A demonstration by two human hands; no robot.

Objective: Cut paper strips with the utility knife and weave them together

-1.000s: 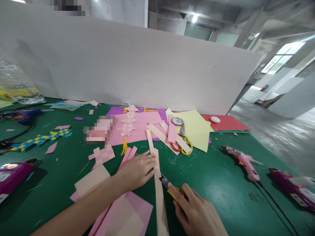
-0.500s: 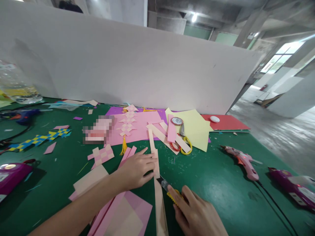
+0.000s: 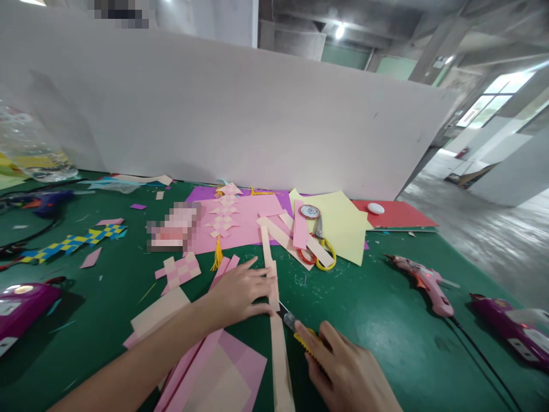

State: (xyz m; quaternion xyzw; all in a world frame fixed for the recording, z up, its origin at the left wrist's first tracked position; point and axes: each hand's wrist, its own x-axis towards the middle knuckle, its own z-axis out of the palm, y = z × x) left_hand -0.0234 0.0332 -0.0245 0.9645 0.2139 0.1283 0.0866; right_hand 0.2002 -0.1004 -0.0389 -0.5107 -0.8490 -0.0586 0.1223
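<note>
My left hand [image 3: 246, 289] lies with spread fingers on a narrow cream paper strip [image 3: 273, 286], fingertips pressing it to the green table. Below it a longer cream strip [image 3: 281, 360] runs toward the bottom edge. My right hand [image 3: 338, 360] is wrapped round a yellow cutter [image 3: 306, 340], whose blade tip points at the strip's right edge just below my left fingertips. Pink strips [image 3: 193, 360] and a pink and cream sheet [image 3: 227, 375] lie under and below my left forearm.
Scissors [image 3: 319, 229] and a tape measure [image 3: 309, 212] rest on yellow paper [image 3: 343, 229]. Pink glue gun [image 3: 424, 280] and purple device [image 3: 510, 329] sit right, another purple device [image 3: 26, 309] left. A white board [image 3: 240, 114] stands behind. Woven paper pieces [image 3: 178, 272] lie left.
The cutter and my right hand have shifted slightly right, and the blade shows beside the strip's edge. My left hand stays on the strip. The whole view has moved a little.
</note>
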